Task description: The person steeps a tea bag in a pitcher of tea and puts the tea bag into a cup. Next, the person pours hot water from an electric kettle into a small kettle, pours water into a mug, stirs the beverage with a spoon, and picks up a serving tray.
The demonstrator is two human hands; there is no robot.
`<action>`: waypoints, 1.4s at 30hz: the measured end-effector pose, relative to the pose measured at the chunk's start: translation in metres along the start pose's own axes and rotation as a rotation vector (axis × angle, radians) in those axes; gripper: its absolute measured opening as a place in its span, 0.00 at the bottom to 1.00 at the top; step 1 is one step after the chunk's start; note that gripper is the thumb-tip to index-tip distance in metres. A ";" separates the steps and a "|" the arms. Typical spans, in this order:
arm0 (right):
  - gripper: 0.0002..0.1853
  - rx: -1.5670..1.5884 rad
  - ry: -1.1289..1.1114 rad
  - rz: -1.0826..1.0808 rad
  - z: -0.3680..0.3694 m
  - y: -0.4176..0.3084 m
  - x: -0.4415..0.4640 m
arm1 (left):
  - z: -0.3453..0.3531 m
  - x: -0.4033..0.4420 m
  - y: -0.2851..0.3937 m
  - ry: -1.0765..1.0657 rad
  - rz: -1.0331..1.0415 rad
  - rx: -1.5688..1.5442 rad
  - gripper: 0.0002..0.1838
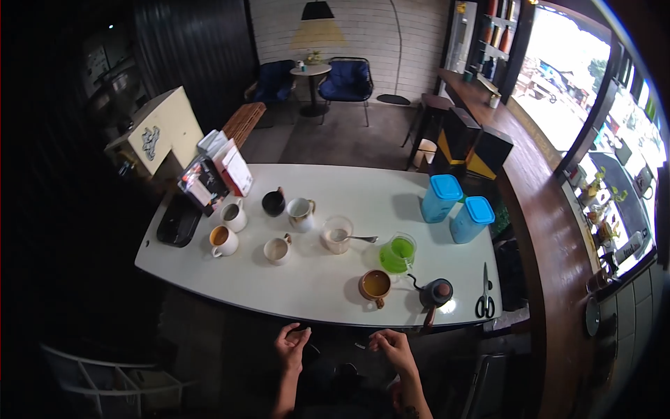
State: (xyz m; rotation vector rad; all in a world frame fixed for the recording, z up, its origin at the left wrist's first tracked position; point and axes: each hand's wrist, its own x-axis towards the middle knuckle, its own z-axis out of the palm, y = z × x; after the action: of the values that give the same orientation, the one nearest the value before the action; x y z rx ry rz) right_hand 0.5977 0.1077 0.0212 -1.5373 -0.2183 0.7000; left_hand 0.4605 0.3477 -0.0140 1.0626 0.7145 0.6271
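My left hand [293,347] hovers just off the table's near edge, palm up, its fingers a little bent and apart with nothing in them. To its right, my right hand [394,350] is also in the air before the edge, fingers loosely curled and no object visible in them. Nearest to it on the table are a brown cup [375,285] with a yellowish-brown drink and a dark gooseneck kettle [437,292] with a wooden handle. Behind them stands a clear glass pitcher [398,253] of green liquid. A clear cup [337,234] has a metal spoon [363,239] beside or in it.
On the white table [314,279], several mugs, among them a white one [278,249], stand left of centre. Black-handled scissors [485,297] lie at the right end, near two blue lidded containers [441,199]. A black tray [179,221] and upright packets [234,169] are at the left.
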 end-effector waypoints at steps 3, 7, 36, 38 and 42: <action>0.13 -0.036 -0.156 -0.003 0.023 0.002 0.003 | -0.031 -0.020 -0.009 0.115 -0.061 -0.052 0.15; 0.13 -0.101 -0.427 0.035 0.064 0.006 0.016 | -0.074 -0.055 0.011 0.175 -0.226 -0.003 0.17; 0.26 -0.655 -1.583 0.903 0.469 0.354 -0.316 | -0.342 -0.476 -0.149 1.663 0.140 -1.503 0.40; 0.25 -0.595 -1.516 0.928 0.469 0.386 -0.318 | -0.348 -0.475 -0.130 1.681 0.108 -1.521 0.40; 0.21 -0.784 -1.467 0.609 0.482 0.351 -0.308 | -0.356 -0.459 -0.115 1.673 -0.033 -1.602 0.29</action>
State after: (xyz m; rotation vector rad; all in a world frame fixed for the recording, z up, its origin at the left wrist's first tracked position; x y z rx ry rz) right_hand -0.0059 0.3045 -0.1953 -1.4799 -1.2523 2.3699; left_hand -0.0865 0.1555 -0.1322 -1.2106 1.1540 1.6085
